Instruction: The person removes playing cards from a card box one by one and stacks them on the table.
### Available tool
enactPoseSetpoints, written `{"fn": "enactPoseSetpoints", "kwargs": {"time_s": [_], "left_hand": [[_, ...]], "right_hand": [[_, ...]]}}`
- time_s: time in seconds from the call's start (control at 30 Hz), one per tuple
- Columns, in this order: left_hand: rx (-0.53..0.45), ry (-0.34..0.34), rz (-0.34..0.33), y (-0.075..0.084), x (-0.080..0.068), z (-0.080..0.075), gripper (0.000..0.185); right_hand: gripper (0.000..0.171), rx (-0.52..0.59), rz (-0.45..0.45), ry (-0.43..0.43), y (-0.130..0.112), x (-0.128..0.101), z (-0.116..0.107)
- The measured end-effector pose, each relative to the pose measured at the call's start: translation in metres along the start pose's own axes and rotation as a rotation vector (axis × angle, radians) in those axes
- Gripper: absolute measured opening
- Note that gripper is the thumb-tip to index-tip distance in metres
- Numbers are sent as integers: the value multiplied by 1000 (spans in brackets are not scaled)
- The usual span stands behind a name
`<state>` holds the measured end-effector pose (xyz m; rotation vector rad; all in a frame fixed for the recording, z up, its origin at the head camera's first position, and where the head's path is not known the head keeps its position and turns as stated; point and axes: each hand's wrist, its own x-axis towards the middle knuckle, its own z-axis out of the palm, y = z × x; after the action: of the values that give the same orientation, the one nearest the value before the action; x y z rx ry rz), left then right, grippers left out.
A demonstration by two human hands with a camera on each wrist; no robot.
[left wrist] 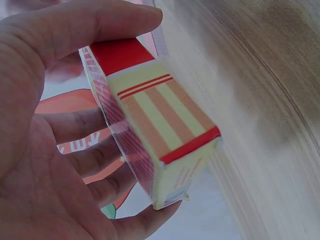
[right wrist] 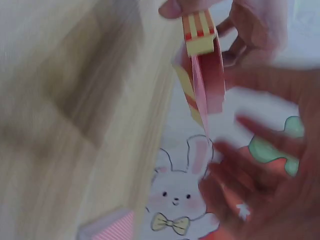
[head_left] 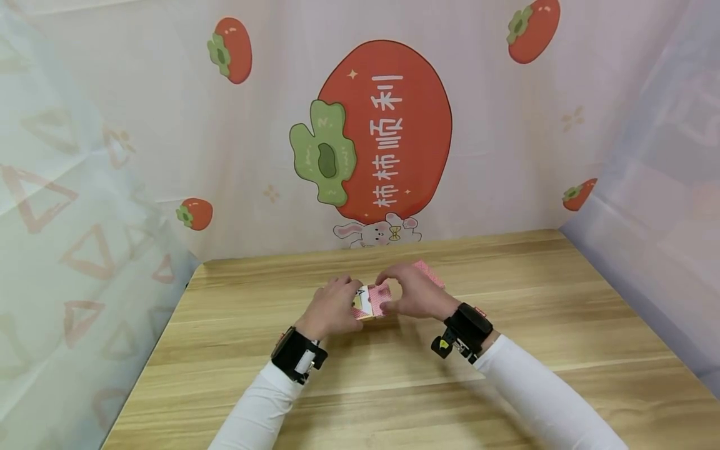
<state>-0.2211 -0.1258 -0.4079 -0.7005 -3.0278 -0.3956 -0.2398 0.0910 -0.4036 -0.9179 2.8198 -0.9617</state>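
Note:
My left hand grips a cardboard playing-card box, thumb on one narrow side and fingers along the opposite side. The box is cream with red bands and stripes, with a pink patterned face. Its far end stands open toward my right hand, and a thin pink piece sticks out there. An "A" shows on the box's upper face in the head view. My right hand's fingers are spread and curved around that open end, blurred in the right wrist view, with fingertips close by the pink piece's tip.
A pink-patterned card deck lies on the wooden table, just behind my right hand. The deck also shows at the bottom of the right wrist view. A printed cloth hangs along the table's back edge.

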Motion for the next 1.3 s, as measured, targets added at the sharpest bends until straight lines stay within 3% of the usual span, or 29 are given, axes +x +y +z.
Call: {"fn": "enactPoseSetpoints", "kwargs": {"time_s": [0.13,0.23,0.5,0.77,1.3], "left_hand": [[5,5,8,-1,0,0,65],[-1,8,14,-1,0,1,65],[-7,-1,11,-1,1,3,65],[-13,-12,10,-1,1,4,67],[-34,-36,-9,-2,0,4,67]], "right_hand": [[40,-54,-156,-105,-2,4,1],[37,-70,-186,-131,-3,5,2],[40,-63,-181,-143,0,5,3],[36,-174,-191,-168,4,2,1],[33,-205,-195,-205,8,1,0]]}}
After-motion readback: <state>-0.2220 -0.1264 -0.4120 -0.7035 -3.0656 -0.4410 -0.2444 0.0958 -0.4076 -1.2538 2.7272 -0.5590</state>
